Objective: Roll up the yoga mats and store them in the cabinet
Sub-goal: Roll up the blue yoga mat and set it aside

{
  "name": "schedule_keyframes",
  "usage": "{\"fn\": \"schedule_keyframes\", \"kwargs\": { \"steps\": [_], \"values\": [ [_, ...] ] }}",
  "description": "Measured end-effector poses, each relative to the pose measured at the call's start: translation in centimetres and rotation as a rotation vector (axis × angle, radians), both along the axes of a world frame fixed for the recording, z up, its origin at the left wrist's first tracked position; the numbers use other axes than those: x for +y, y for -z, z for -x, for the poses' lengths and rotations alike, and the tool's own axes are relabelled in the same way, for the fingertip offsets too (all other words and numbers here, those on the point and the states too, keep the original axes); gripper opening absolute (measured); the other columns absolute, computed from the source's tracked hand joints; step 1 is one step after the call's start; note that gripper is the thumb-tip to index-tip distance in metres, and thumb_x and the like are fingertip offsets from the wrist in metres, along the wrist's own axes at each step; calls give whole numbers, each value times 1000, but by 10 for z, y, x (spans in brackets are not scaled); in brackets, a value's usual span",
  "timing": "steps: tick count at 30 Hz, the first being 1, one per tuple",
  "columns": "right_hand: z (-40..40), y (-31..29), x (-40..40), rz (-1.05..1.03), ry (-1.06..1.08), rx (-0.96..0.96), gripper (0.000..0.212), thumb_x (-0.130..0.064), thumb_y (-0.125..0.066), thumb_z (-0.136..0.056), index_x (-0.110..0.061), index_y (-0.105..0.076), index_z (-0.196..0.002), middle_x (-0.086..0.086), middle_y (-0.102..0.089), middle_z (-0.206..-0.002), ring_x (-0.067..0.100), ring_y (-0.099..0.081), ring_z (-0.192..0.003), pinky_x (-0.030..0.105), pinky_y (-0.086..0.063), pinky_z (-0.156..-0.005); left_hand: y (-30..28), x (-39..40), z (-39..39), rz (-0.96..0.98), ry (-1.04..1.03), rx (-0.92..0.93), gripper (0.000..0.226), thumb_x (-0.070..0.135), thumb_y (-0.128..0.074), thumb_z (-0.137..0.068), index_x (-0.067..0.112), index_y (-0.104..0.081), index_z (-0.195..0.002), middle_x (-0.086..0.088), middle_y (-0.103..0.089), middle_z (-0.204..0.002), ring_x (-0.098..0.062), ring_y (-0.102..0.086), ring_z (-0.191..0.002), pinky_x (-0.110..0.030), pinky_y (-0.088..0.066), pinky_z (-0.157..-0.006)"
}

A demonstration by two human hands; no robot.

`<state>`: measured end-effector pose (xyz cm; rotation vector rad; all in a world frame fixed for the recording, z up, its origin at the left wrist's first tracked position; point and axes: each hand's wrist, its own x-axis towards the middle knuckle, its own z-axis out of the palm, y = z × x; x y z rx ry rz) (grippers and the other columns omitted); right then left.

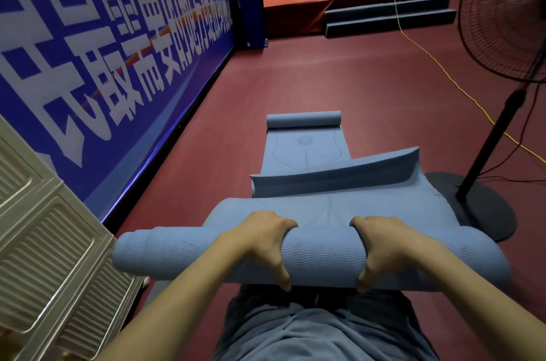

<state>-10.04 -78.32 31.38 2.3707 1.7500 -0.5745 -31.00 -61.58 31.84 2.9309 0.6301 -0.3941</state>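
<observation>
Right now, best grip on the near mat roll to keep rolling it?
Grip the near mat roll mid-length from above, as the left hand and right hand do: fingers over the top, thumbs behind. The left end telescopes out, so probably avoid the ends.

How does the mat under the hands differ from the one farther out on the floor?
The near mat has a thick roll, gripped by the left hand and right hand; the far mat has only a thin roll at its far end, untouched. The near mat's free end is buckled and lifted, while the far mat's open part lies flat, showing printed lines. Both are the same blue, lie on the red floor, and are partly rolled.
</observation>
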Motion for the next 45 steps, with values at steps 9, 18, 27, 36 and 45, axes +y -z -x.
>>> {"fn": "schedule_keyframes", "kwargs": {
  "steps": [9, 18, 27, 36, 45],
  "values": [
    [-9, 2, -5, -232, -35, 107, 97, -79, -80, -42, -43, -39, -121, -22, -51, -117, 10, -53, -106, 32, -44, -91, -7, 11, -13, 164, -99, 52, 87, 69, -93, -35, 32, -66, -108, 14, -68, -101, -13, -63, -94, -37, -58, -87],
    [-22, 0, 11, -209, -16, 140, 106, -74, -81, -55, -35, -43, -147, 4, -35, -157, 21, -23, -150, 38, -29, -118, 7, 20, -3, 35, 6, -226, 121, 81, -83, -44, 36, -46, -149, 13, -43, -114, -13, -41, -105, -31, -43, -97],
    [-21, 8, 7, -282, -44, 118, 103, -85, -51, -63, -38, -38, -152, -9, -51, -150, 17, -48, -134, 33, -35, -108, 18, -2, 2, -192, -18, -170, 96, 79, -84, -47, 19, -49, -112, 1, -61, -117, -24, -58, -103, -41, -48, -90],
    [-10, 9, 13, -184, -108, -72, 135, -86, -74, -46, -31, -20, -157, -10, -35, -157, 18, -38, -139, 38, -28, -117, 37, 9, -8, -192, -36, -139, 151, 75, -90, -38, 6, -25, -155, -7, -50, -148, -27, -50, -132, -39, -37, -114],
    [-10, 11, 23, -180, -71, -114, 120, -74, -82, -40, -35, -35, -143, -9, -56, -132, 20, -53, -121, 39, -40, -101, 24, 10, -14, -246, -24, -122, 91, 71, -87, -44, 21, -49, -110, 3, -65, -107, -24, -62, -93, -36, -38, -74]
  ]
}}
